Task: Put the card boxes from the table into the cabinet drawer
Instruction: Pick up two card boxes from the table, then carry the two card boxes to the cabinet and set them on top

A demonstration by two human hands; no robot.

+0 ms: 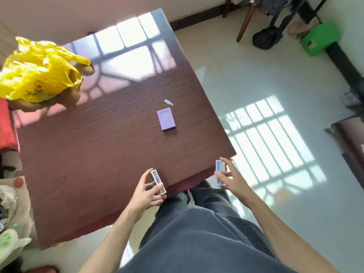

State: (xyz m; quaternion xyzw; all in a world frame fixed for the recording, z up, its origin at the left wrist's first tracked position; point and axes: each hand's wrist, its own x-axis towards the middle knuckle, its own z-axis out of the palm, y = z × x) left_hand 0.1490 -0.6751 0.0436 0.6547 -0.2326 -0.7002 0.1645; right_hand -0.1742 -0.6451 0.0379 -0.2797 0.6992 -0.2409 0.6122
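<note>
A purple card box (166, 119) lies flat on the dark wooden table (88, 144), right of its middle. My left hand (146, 192) grips a grey card box (157, 181) on edge, just above the table's near edge. My right hand (231, 177) grips a white and blue card box (219, 171) on edge, just off the table's near right corner. No cabinet drawer is visible in this view.
A yellow plastic bag (37, 69) sits at the table's far left. A small paper scrap (168, 102) lies beyond the purple box. A wooden chair (246, 18), a black bag (266, 37) and a green stool (320, 38) stand on the tiled floor at the far right.
</note>
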